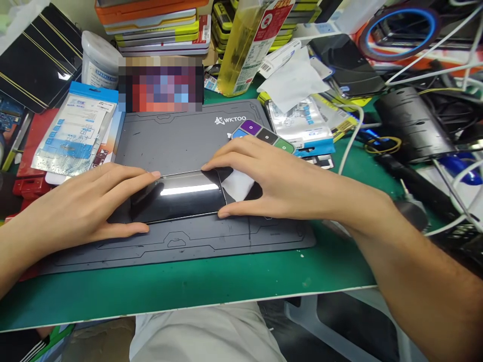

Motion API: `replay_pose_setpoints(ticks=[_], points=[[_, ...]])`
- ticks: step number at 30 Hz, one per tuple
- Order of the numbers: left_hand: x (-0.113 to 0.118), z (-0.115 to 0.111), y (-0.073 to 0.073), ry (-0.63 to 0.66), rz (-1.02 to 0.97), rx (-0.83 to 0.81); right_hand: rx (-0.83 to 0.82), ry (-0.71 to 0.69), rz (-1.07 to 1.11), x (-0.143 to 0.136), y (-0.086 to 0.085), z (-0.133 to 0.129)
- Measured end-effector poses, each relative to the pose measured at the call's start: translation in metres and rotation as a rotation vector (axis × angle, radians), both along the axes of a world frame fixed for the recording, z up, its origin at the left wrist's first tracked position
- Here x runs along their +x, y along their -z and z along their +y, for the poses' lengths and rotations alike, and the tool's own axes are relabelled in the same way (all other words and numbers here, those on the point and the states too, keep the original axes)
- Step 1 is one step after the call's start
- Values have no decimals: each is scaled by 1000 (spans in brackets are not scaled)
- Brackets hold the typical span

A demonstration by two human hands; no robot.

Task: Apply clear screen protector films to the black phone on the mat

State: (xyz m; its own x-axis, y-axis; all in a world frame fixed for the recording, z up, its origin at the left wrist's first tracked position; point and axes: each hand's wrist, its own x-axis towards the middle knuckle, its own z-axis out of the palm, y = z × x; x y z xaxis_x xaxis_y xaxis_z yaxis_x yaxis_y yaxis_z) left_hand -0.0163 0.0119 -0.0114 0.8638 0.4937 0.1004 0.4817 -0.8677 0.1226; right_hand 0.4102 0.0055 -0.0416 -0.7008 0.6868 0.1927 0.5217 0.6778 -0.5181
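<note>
A smartphone (181,198) with a dark, glossy screen lies lengthwise on the grey work mat (169,141); a bright strip of light reflects in its glass. My left hand (101,201) holds its left end, fingers along the far edge and thumb by the near edge. At the right end, my right hand (260,176) grips it between fingertips on the far edge and thumb on the near corner. Under the right palm sits a crumpled white wipe (237,185). A panel of coloured squares (267,134) is partly hidden behind that hand.
Behind the mat stand a blurred-out screen (161,84), a white tub (100,60) and a bottle of yellow liquid (241,50). Plastic pouches (77,130) lie left. Cables and a dark cylinder (413,123) crowd the right. The green table's front edge (188,306) is near my lap.
</note>
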Motion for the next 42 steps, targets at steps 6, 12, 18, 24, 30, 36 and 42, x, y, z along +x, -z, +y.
replay_pose_setpoints(ticks=[6,12,18,24,30,36,42], points=[[1,-1,-1,-1,-24,-15,-3,-1,5,0,0,1],[3,-3,-3,-9,10,-4,-29,11,1,-1,-1,0],[5,-4,-4,37,8,61,-21,7,10,-2,-3,-1],[2,-3,-3,-2,11,45,-36,9,16,-2,-3,0],[1,-2,-4,-15,-8,-19,-54,13,2,-4,-6,0],[2,-2,-5,-6,31,51,-49,11,18,-3,-4,0],[3,-4,-8,-41,71,45,-40,12,11,-4,-4,-1]])
